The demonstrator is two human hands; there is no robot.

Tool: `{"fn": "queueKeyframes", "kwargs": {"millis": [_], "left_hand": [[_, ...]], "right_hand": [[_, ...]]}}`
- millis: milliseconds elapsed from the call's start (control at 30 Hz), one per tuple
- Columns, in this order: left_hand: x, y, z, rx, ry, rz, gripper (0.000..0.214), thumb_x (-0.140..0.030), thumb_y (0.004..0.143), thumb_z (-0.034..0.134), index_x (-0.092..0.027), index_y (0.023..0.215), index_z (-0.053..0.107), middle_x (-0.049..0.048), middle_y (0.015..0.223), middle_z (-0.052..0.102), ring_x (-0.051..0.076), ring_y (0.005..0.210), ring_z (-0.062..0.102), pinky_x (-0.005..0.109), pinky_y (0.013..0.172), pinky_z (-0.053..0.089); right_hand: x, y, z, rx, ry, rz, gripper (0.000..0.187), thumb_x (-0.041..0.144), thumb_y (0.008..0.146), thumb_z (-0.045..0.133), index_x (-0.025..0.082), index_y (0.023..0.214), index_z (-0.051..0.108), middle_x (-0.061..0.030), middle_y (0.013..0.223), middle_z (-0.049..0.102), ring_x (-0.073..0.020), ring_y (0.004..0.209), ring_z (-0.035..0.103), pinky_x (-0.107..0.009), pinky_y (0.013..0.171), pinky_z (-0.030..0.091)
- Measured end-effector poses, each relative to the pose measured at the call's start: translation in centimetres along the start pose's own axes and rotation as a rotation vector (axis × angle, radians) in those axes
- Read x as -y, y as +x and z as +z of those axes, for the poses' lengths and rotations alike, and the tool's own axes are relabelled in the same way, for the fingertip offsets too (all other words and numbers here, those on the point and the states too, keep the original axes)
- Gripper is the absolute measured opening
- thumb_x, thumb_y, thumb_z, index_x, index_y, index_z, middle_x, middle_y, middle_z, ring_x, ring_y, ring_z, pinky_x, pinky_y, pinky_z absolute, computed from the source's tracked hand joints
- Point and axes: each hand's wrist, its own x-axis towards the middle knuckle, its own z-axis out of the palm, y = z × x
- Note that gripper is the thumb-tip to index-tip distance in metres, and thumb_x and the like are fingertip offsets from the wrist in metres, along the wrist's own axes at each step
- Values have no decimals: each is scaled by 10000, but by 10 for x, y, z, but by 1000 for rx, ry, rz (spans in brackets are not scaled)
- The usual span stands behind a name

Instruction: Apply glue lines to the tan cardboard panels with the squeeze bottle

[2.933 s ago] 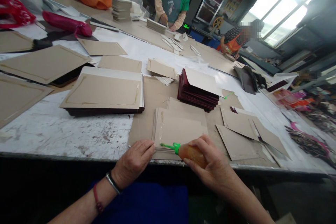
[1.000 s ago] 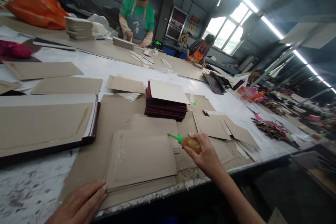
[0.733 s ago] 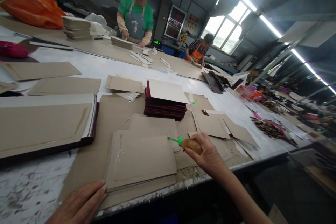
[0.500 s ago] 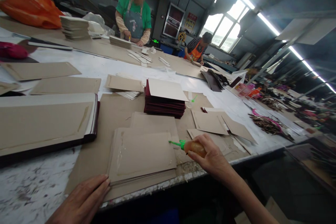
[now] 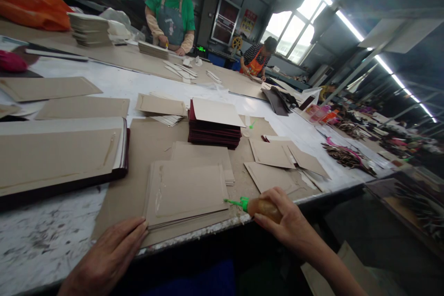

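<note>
A glue bottle [image 5: 264,210] with a green nozzle is gripped in my right hand [image 5: 289,222]. Its tip meets the right edge of the top board on a stack of beige cardboard sheets [image 5: 190,189]. Shiny lines of glue run along the left and right margins of that board. My left hand [image 5: 107,254] lies with fingers stretched out, their tips touching the stack's lower left corner. Behind it, another group of cardboard sheets [image 5: 204,152] is partly covered by the front stack.
A dark red stack with a pale board [image 5: 217,113] on top stands behind. Left lies a long pile of boards [image 5: 55,157]; right, loose cardboard pieces [image 5: 272,152]. Across the table [image 5: 118,78], a person in green [image 5: 171,14] and a person in an orange apron [image 5: 256,62] work.
The glue bottle's tip has moved down the right edge of the top board, toward me, with my right hand. My left hand stays at the corner. The view has shifted slightly.
</note>
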Motion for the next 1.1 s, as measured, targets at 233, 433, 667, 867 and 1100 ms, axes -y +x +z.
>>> {"fn": "queueKeyframes", "kwargs": {"millis": [233, 433, 667, 867, 1100], "left_hand": [[0, -4, 2, 14, -28, -39, 331, -215, 969, 368, -229, 1249, 542, 63, 1200, 612, 184, 1129, 573, 333, 1033, 447], [2, -7, 2, 37, -34, -46, 351, -184, 969, 371, -241, 1284, 516, 57, 1239, 590, 170, 1177, 539, 308, 1081, 381], [4, -5, 3, 23, -30, -38, 343, -232, 977, 359, -236, 1285, 510, 57, 1239, 578, 166, 1170, 537, 299, 1071, 396], [5, -1, 3, -9, -9, 63, 349, -250, 977, 356, -212, 1285, 517, 64, 1197, 599, 157, 1123, 563, 282, 1051, 417], [-9, 20, -8, -88, 20, 62, 250, -183, 964, 395, -148, 1123, 585, 91, 1078, 627, 172, 1011, 603, 311, 933, 505]], "right_hand": [[-2, 14, 5, -53, -9, -14, 99, 233, 809, 615, 221, 899, 576, -30, 882, 525, -208, 802, 567, -344, 749, 479], [-10, 56, 18, -180, -57, -100, 146, 210, 764, 647, 219, 876, 555, -29, 859, 501, -216, 796, 547, -352, 743, 475], [-5, 60, 16, -154, -67, -98, 139, 203, 760, 649, 217, 864, 557, -32, 860, 504, -220, 804, 546, -356, 739, 474], [4, 16, 9, -77, -46, -14, 87, 240, 806, 601, 227, 887, 572, -36, 874, 531, -220, 802, 565, -367, 747, 486], [4, -11, 11, -112, -46, 8, 146, 314, 804, 614, 228, 917, 581, -39, 869, 566, -226, 793, 583, -364, 732, 491]]}}
